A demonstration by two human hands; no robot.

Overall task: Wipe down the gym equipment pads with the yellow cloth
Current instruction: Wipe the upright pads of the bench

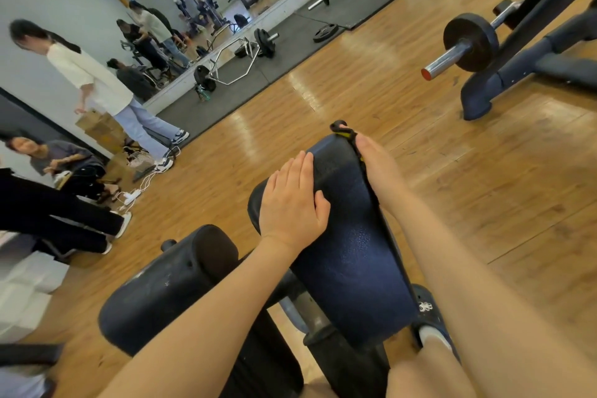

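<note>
A dark blue padded seat (342,236) of a gym machine fills the middle of the view. My left hand (292,200) lies flat on its left upper part, fingers straight. My right hand (376,161) is on the pad's right edge and presses a cloth (347,134) against it. Only a dark strip of the cloth with a bit of yellow shows at the pad's top corner; the rest is hidden under the hand. A black roller pad (168,287) sits lower left of the seat.
Wooden floor lies all around. A barbell with a black plate (470,42) rests on a dark machine frame at the upper right. People stand and sit at the left by a wall mirror, with cables and a power strip (132,195) on the floor. My shoe (431,317) is at the lower right.
</note>
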